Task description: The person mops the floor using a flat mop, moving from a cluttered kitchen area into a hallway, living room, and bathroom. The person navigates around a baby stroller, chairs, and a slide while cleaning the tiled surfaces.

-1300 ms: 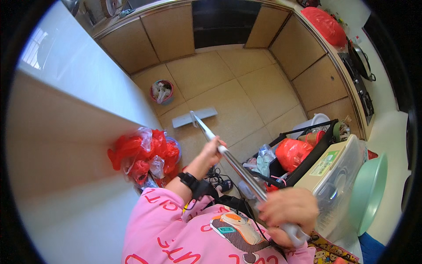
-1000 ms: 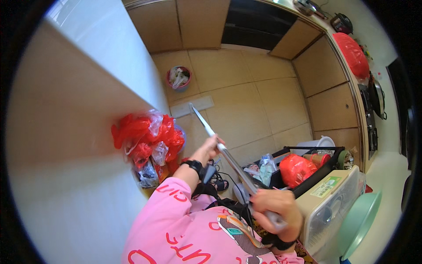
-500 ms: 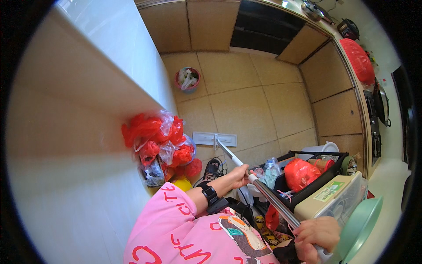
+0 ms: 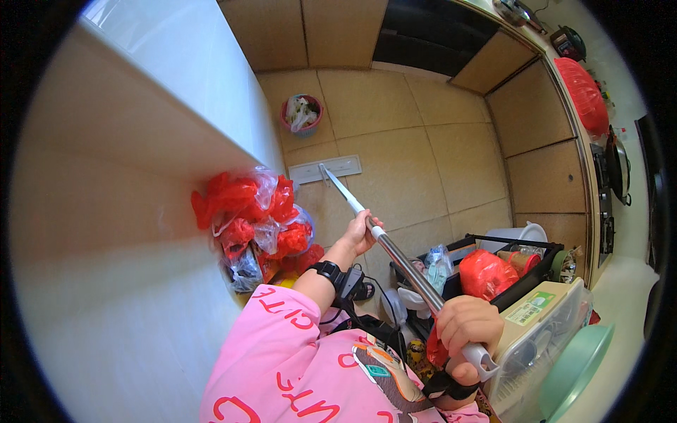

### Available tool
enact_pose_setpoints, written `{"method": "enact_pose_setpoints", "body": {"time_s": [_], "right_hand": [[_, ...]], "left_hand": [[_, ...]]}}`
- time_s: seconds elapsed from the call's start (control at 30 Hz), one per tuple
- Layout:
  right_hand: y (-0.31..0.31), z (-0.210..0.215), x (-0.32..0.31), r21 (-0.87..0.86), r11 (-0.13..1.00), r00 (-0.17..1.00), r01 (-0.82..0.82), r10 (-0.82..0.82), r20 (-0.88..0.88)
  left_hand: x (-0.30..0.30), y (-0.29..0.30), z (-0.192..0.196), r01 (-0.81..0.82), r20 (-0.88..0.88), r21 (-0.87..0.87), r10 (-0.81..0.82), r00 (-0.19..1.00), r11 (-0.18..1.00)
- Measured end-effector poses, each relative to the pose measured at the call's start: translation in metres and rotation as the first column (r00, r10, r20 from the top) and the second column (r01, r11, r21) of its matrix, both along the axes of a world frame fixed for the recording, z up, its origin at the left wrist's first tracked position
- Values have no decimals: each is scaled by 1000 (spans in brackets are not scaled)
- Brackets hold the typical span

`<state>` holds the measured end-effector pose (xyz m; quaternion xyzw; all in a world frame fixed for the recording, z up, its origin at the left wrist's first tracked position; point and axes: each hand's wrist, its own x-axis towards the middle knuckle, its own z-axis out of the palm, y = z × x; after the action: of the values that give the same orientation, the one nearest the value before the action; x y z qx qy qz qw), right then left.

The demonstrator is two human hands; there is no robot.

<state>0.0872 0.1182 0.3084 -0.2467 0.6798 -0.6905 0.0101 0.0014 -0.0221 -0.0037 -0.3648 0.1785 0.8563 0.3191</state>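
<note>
A: Why do we hold the mop in two places?

B: So the long shaft can be steered. Nearest us, our right hand is wrapped tight around the top end of the metal handle, fingers clamped over the grey grip, close to the pink sleeve. Further down, our left hand is closed round the shaft about halfway along, with a dark wrist strap just behind it

A: And the head?

B: The flat white mop head lies pressed on the floor tiles, right beside the foot of the white wall on our left. The shaft slants from it up to our right hand, so we judge the low angle keeps the pad flat against the tile

A: What sits around us?

B: By our right hand stands a clear plastic box with a pale green basin beside it. Just beyond, a black rack holds a red bag and a white pot. On our left a bunch of red and clear plastic bags hangs against the wall

A: And farther off?

B: Beige tiles run to a small pink waste bin, well apart from the mop head, with tan cabinet doors along the back and right side, and a red cover on the counter above
</note>
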Motion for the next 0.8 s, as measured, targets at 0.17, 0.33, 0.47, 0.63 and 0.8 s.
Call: {"method": "enact_pose_setpoints", "body": {"time_s": [0.17, 0.33, 0.47, 0.63, 0.8], "right_hand": [[1, 6, -4, 50, 999, 1000, 2, -3, 29], [17, 32, -11, 52, 955, 956, -294, 293, 28], [28, 42, -3, 60, 980, 982, -191, 190, 22], [25, 68, 6, 177, 933, 949, -313, 301, 93], [19, 86, 9, 148, 917, 928, -369, 372, 13]], "left_hand": [[2, -1, -13, -55, -79, 84, 62, 995, 995], [25, 9, 7, 1, 128, 27, -4, 992, 1000], [42, 35, 17, 78, 170, 98, -94, 981, 992], [62, 56, 30, 151, 143, 183, -179, 973, 971], [94, 63, 48, 247, 244, 316, -330, 912, 916]]}}
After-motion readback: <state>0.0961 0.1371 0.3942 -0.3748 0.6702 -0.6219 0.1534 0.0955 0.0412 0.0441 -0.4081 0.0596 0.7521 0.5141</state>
